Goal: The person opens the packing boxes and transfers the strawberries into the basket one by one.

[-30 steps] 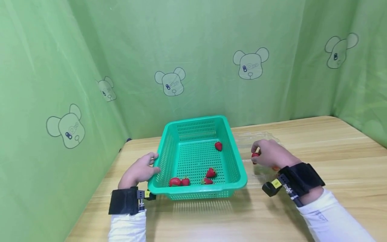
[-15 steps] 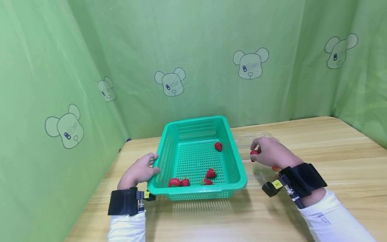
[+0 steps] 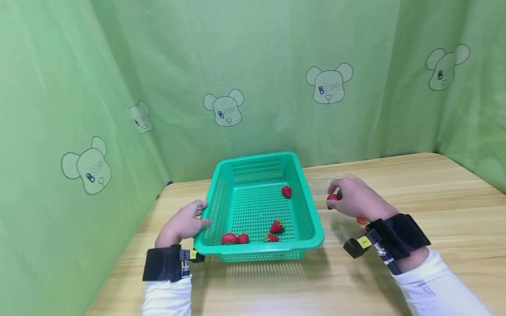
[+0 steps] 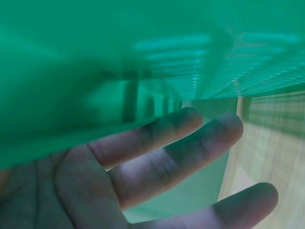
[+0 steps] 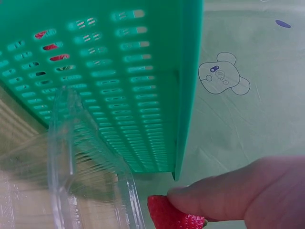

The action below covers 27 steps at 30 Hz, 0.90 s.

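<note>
In the head view my left hand point(image 3: 182, 226) grips the left rim of a green plastic basket point(image 3: 258, 249), thumb over the edge. The left wrist view shows its other fingers point(image 4: 176, 162) fairly straight beneath the rim, outside the basket wall. My right hand point(image 3: 356, 199) pinches a red strawberry point(image 3: 333, 201) between thumb and fingertips, just right of the basket. Only the thumb point(image 5: 224, 191) shows with the strawberry in the right wrist view. Several strawberries lie in the basket: one strawberry point(image 3: 286, 192) towards the back, others along the front, among them a strawberry point(image 3: 276, 227).
A clear plastic box point(image 5: 62, 162) stands close to the basket's right side, partly under my right hand. Something red-orange point(image 3: 361, 220) shows beneath the right wrist. Wooden tabletop point(image 3: 446, 210) extends to the right, and a green curtain point(image 3: 269, 79) hangs behind and at the left.
My right hand has shifted slightly with the strawberry, which shows a bit more. The left hand and basket hold still.
</note>
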{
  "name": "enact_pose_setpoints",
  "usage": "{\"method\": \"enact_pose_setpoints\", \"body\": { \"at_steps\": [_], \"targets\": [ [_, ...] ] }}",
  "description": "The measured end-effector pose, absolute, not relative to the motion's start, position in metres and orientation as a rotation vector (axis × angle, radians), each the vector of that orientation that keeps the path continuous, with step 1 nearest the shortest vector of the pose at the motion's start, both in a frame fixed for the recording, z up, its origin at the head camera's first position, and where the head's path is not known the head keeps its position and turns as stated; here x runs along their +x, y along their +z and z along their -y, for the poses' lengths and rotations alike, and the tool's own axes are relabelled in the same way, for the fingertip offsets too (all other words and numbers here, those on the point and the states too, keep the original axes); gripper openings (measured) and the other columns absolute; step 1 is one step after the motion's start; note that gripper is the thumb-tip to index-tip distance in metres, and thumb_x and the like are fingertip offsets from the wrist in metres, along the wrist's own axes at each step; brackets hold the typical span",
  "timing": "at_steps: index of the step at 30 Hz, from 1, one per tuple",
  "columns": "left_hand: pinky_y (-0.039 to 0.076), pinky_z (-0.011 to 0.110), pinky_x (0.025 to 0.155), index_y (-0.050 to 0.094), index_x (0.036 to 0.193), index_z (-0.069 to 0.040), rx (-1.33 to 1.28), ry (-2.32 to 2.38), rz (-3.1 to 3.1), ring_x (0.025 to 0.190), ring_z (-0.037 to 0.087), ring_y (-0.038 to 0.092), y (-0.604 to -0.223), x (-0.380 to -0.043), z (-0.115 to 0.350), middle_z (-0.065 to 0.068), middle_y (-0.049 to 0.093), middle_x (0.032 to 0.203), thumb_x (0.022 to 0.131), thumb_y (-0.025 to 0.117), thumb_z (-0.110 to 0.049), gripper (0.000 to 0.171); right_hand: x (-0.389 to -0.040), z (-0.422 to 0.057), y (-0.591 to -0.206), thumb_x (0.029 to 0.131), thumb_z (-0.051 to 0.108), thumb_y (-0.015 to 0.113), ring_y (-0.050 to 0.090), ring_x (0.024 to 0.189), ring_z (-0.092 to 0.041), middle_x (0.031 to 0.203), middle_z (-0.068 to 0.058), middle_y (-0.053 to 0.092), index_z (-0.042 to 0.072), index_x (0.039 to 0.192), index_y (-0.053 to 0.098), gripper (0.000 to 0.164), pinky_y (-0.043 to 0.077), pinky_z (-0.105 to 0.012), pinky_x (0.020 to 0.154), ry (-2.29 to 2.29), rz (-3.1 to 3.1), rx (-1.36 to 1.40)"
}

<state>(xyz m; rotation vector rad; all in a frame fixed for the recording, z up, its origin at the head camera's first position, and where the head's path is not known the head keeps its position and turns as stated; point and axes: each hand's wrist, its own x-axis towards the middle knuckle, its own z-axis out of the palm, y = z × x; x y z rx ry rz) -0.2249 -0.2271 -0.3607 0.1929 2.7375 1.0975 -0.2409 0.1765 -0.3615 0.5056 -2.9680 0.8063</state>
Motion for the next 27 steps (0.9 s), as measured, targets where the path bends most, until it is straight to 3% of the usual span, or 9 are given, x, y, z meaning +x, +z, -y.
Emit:
{"method": "enact_pose_setpoints", "body": {
  "at_steps": [9,27],
  "targets": [
    [0.04,0.056,0.102,0.036,0.138,0.007,0.208,1.101,-2.738,0.131,0.042,0.037,-0.361,-0.226,0.226,0.028,0.038,0.145,0.09,0.056,-0.001,0.053,-0.241,-0.174,-0.36,0.084,0.014,0.066,0.061,0.068,-0.02,0.074,-0.004,0.07,0.002,0.093,0.063,0.015,0.048,-0.036,0.061,0.78,2.938,0.518],
    [0.039,0.057,0.103,0.035,0.138,0.007,0.213,1.083,-2.74,0.131,0.042,0.037,-0.359,-0.225,0.226,0.03,0.039,0.144,0.091,0.055,-0.001,0.053,-0.234,-0.172,-0.35,0.087,0.018,0.066,0.063,0.071,-0.022,0.08,-0.009,0.071,0.003,0.095,0.063,0.018,0.05,-0.038,0.062,0.809,2.905,0.501]
  ]
}}
